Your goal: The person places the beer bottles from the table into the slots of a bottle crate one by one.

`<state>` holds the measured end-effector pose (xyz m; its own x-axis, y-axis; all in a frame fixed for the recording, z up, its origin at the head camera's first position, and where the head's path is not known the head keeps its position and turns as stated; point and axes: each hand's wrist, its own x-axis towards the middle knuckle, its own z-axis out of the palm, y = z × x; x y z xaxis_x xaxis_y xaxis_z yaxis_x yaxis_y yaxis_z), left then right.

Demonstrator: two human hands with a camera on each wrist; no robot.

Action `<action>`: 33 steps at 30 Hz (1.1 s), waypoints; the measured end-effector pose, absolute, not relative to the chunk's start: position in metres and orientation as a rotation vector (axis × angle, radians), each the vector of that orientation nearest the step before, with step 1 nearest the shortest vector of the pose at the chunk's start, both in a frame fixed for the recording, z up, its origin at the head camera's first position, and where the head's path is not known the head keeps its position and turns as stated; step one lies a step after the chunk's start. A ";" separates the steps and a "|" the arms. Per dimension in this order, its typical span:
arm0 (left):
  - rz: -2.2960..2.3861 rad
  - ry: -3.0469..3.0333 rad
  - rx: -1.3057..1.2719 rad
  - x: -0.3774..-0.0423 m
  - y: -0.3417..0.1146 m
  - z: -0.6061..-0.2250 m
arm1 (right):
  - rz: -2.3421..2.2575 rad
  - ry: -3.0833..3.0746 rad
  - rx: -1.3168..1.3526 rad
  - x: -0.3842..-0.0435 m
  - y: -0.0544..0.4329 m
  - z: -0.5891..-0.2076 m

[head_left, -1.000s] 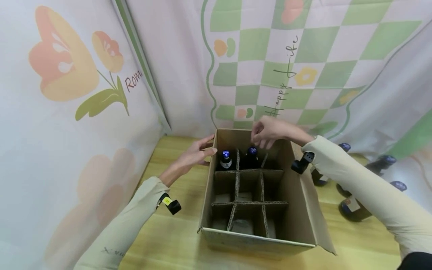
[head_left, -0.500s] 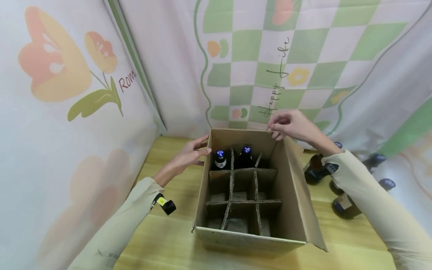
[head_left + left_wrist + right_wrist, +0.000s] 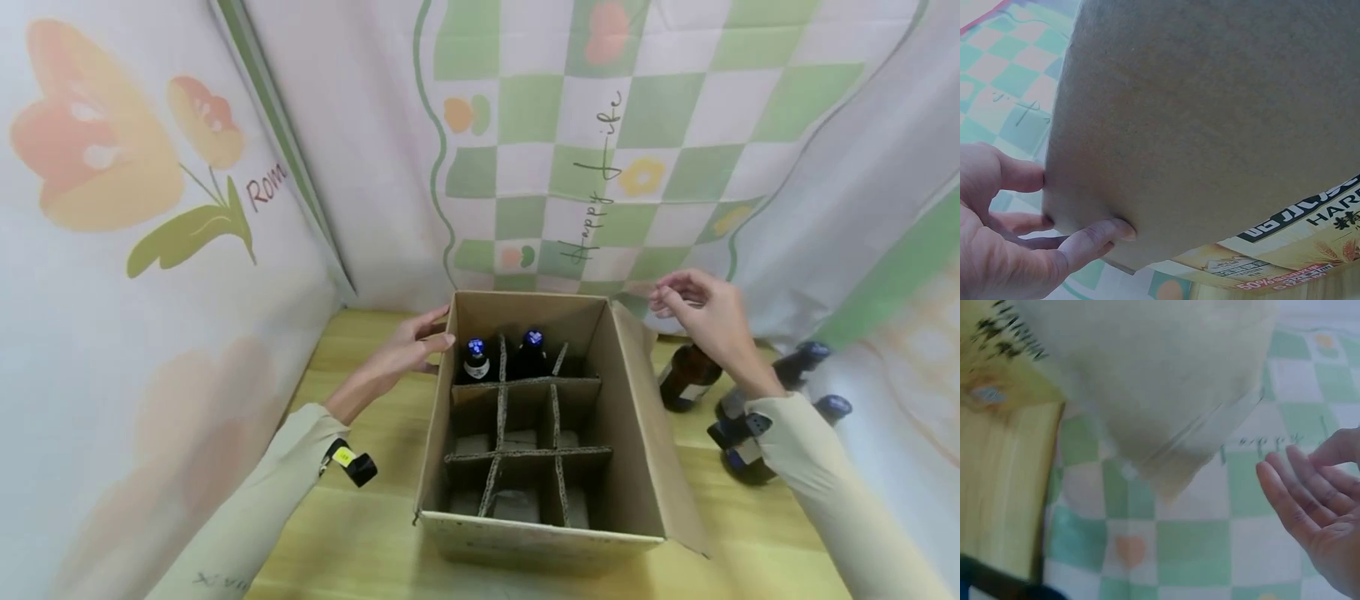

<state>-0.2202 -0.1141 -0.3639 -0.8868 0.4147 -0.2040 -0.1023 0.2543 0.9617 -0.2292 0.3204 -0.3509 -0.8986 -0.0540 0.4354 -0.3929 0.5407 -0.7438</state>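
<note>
An open cardboard box (image 3: 540, 527) with crossed cardboard dividers (image 3: 525, 450) stands on the table. Two dark bottles with blue caps, a left one (image 3: 476, 360) and a middle one (image 3: 533, 354), stand in its far row. My left hand (image 3: 405, 350) grips the box's far left corner, thumb (image 3: 1100, 237) pressing the brown side and fingers at the edge. Beyond the box's right flap (image 3: 660, 433), my right hand (image 3: 708, 321) hovers with loosely bent fingers, holding nothing. Just below it stands a brown bottle (image 3: 682, 383), its top hidden by the hand.
Two more blue-capped bottles, one farther back (image 3: 801, 362) and one nearer (image 3: 750, 467), stand right of the box, partly behind the right forearm. A patterned curtain (image 3: 525, 167) hangs behind the wooden table (image 3: 360, 533), and another curtain (image 3: 90, 350) on the left.
My right hand has moved right, from above the middle bottle in the box, over the right flap, to above the bottles outside. My left hand stays at the box corner. The head view has shifted.
</note>
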 end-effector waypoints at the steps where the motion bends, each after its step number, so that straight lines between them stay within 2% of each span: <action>1: 1.668 2.121 0.281 -0.220 -0.117 -0.363 | 1.313 -2.404 0.349 -0.230 0.321 -0.355; 5: 1.656 2.142 0.292 -0.221 -0.123 -0.359 | 1.301 -2.362 0.249 -0.232 0.327 -0.367; 14: 1.663 2.115 0.308 -0.222 -0.118 -0.363 | 1.055 -2.351 -0.201 -0.228 0.354 -0.392; 26: 1.634 2.131 0.301 -0.219 -0.118 -0.367 | 0.863 -2.517 -0.118 -0.219 0.368 -0.422; 33: 1.637 2.130 0.311 -0.217 -0.117 -0.366 | 0.930 -2.627 -0.288 -0.220 0.377 -0.431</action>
